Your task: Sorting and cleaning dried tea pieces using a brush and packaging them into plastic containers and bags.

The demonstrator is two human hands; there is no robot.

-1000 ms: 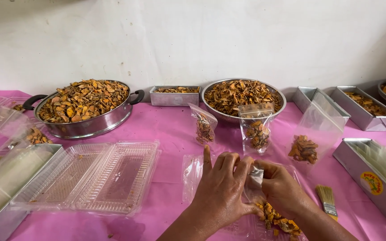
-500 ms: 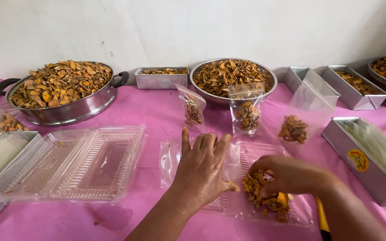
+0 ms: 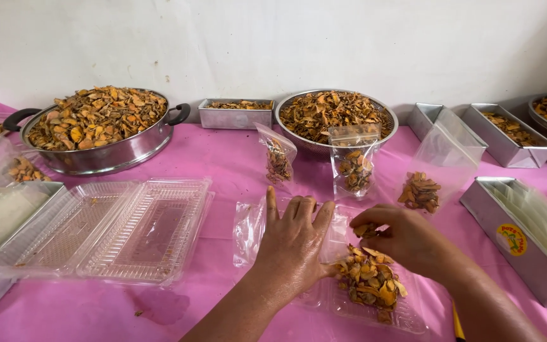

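From the head view, my left hand [image 3: 295,244] lies flat and spread, palm down, fingers pointing to 12 o'clock, pressing on a clear plastic bag [image 3: 254,228] that rests on the pink worktop [image 3: 223,158]. It grips nothing; it only holds the bag down. My right hand [image 3: 406,237] sits just beside it at 3 o'clock, fingers curled narrow and pinched around a few dried orange slices [image 3: 365,229] at the fingertips. Directly below that pinch, toward 6 o'clock, a loose pile of the same slices [image 3: 370,282] lies in a clear plastic tray [image 3: 406,320], touching the heel of my left hand on its right side.

Toward 12 o'clock from my hands stand three part-filled clear bags: a small one [image 3: 278,158], a middle one [image 3: 352,166], and a larger one [image 3: 428,174] further to 2 o'clock. Behind them against the wall sit a round metal strainer bowl [image 3: 337,114] heaped with slices and a small rectangular metal tin [image 3: 235,113]. At 10 o'clock is a big steel pot with black handles [image 3: 99,133], also heaped. At 9 o'clock from my left hand, well apart, lie open empty clear plastic trays [image 3: 115,228]. At 3 o'clock a long metal tin [image 3: 527,244] holds folded clear bags, and more metal tins [image 3: 508,133] line the wall at 1 o'clock.
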